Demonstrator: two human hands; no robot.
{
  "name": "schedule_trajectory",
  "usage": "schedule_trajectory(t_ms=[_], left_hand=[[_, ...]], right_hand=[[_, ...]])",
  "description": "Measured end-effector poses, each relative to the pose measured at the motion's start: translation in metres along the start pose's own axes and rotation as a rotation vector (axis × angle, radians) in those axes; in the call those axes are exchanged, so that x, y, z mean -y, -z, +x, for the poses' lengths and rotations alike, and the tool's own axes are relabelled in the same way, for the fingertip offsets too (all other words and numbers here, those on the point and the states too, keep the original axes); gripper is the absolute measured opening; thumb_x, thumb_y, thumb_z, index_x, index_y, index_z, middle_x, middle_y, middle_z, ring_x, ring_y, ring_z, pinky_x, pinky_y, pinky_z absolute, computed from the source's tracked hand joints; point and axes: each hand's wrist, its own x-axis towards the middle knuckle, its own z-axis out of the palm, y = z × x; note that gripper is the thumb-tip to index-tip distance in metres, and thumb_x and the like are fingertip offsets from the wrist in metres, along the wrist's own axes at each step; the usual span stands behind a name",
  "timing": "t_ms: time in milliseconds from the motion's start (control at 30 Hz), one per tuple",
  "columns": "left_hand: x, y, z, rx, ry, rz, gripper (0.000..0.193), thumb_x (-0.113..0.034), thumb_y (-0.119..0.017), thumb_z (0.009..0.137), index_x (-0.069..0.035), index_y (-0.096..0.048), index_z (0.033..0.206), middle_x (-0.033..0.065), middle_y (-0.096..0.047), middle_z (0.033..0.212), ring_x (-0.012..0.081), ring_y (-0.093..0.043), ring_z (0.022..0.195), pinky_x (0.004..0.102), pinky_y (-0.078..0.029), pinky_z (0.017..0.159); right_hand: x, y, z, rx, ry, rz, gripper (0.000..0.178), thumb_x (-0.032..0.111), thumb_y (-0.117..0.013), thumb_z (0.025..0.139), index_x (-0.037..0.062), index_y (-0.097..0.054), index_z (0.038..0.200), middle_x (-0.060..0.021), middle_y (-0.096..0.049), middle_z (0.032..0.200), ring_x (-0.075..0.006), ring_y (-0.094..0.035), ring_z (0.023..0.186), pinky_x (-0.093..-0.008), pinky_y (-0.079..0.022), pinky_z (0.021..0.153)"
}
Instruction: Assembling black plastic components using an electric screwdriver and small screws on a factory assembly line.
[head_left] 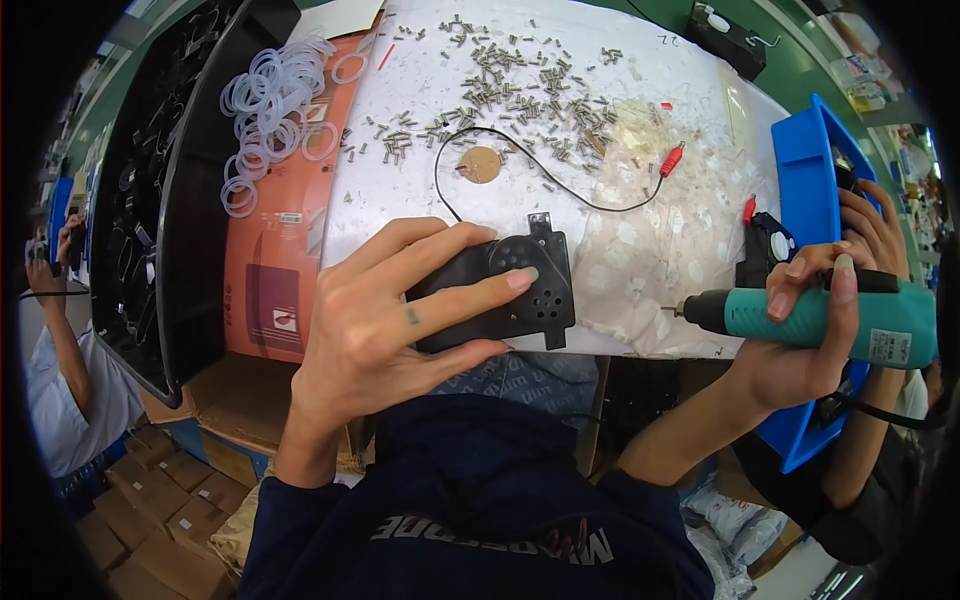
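The left hand (pixel 370 315) grips a black box (pixel 520 318) by its top and sides, fingers spread over it, thumb along the near side. The box is at the near edge of the tabletop (pixel 375 205), its long axis running roughly left to right; whether it rests there or is slightly raised, I can't tell.

What matters most is the gap to its right. The right hand (pixel 795 368) is wrapped around a teal power screwdriver (pixel 750 318), held nearly level, with its thin bit (pixel 668 309) pointing left at the box. The two are roughly in line but well apart, a crumpled clear plastic sheet (pixel 625 270) between them.

A thin black wire (pixel 610 209) loops away beyond the box to a red plug (pixel 672 160). Farther off, loose screws (pixel 500 90) lie scattered; to the left, clear rings (pixel 270 90) sit heaped on an orange carton (pixel 262 245). At far right, another person's hand (pixel 880 225) is at a blue bin (pixel 795 140).
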Motion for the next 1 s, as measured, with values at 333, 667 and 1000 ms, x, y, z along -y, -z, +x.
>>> schedule_trajectory(t_ms=[333, 667, 1000], left_hand=[[0.002, 0.015, 0.023, -0.08, 0.071, -0.198, 0.064, -0.011, -0.084, 0.054, -0.002, -0.065, 0.114, 0.0097, -0.068, 0.104, 0.0226, -0.065, 0.089, 0.0309, -0.053, 0.073], [0.094, 0.106, 0.242, -1.145, 0.01, -0.869, 0.04, -0.031, -0.072, 0.083, -0.007, -0.062, 0.112, 0.0035, -0.064, 0.098, 0.0171, -0.062, 0.088, 0.029, -0.05, 0.077], [0.203, 0.016, 0.269, -0.623, 0.567, 1.024, 0.056, -0.026, -0.075, 0.069, -0.014, -0.061, 0.121, 0.0111, -0.054, 0.131, 0.0294, -0.051, 0.121, 0.0433, -0.039, 0.102]], right_hand=[[-0.001, -0.014, -0.001, -0.159, 0.033, 0.108, 0.028, 0.01, -0.057, 0.084, -0.0053, -0.047, 0.105, -0.0161, -0.057, 0.071, -0.0126, -0.046, 0.043, -0.0207, -0.039, 0.044], [0.006, -0.011, -0.004, -0.253, -0.033, 0.234, 0.028, 0.002, -0.059, 0.079, -0.004, -0.046, 0.104, -0.015, -0.056, 0.069, -0.0142, -0.045, 0.042, -0.0227, -0.04, 0.047], [0.009, -0.008, -0.015, -0.213, 0.01, 0.119, 0.025, 0.002, -0.057, 0.078, -0.0022, -0.046, 0.1, -0.0127, -0.056, 0.067, -0.0129, -0.046, 0.042, -0.0214, -0.04, 0.044]])
